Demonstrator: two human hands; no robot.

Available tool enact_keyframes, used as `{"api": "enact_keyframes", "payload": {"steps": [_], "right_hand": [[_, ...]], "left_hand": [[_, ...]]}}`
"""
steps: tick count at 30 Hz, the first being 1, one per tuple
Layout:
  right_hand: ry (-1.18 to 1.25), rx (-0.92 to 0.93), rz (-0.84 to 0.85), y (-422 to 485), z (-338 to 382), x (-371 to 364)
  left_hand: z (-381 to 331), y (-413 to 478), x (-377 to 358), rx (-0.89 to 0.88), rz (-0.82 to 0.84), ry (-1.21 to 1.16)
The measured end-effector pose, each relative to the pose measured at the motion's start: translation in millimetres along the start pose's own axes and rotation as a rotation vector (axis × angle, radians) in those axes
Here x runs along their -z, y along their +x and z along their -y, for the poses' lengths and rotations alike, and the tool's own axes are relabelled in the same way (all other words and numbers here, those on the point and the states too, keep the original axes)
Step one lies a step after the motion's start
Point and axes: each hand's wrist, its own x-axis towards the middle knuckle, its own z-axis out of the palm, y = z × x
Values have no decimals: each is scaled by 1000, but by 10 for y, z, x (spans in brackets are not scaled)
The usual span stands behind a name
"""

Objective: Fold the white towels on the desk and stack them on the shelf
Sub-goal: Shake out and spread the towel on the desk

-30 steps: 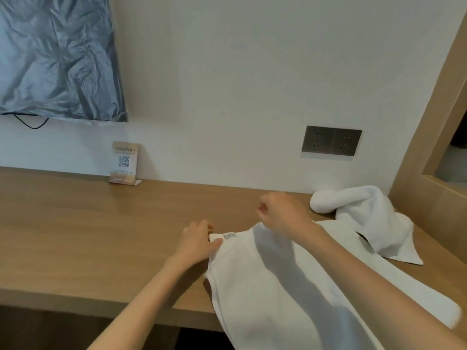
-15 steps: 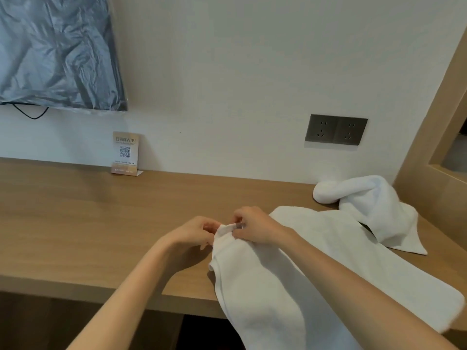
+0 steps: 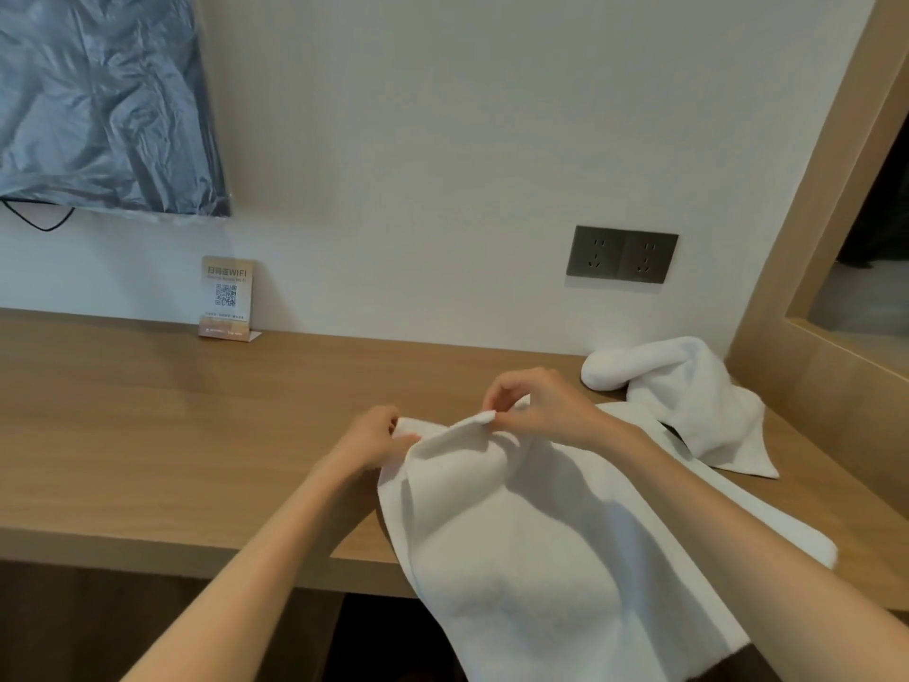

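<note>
Head view: the white towel (image 3: pixel 516 534) drapes over the front edge of the desk (image 3: pixel 147 411), right of centre, with its far hem raised. The left hand (image 3: pixel 376 435) and right hand (image 3: pixel 536 411) each pinch that hem, close together. The material is soft, light and limp, so take hold at the corners, probably the points now held. A second towel (image 3: pixel 688 401) lies bunched near the back right corner.

Soft, matt terry-cloth towel (image 3: pixel 516 534); smooth matt wood-grain desk (image 3: pixel 147 411); crinkled glossy plastic film (image 3: pixel 98 100); dark satin socket plate (image 3: pixel 622 255).
</note>
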Motion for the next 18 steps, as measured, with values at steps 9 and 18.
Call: {"api": "enact_keyframes", "payload": {"steps": [9, 18], "right_hand": [[274, 70, -197, -81, 562, 487], [127, 86, -333, -156, 666, 764]], "left_hand": [[-835, -225, 579, -261, -228, -803], [-1303, -570, 650, -457, -94, -771]]}}
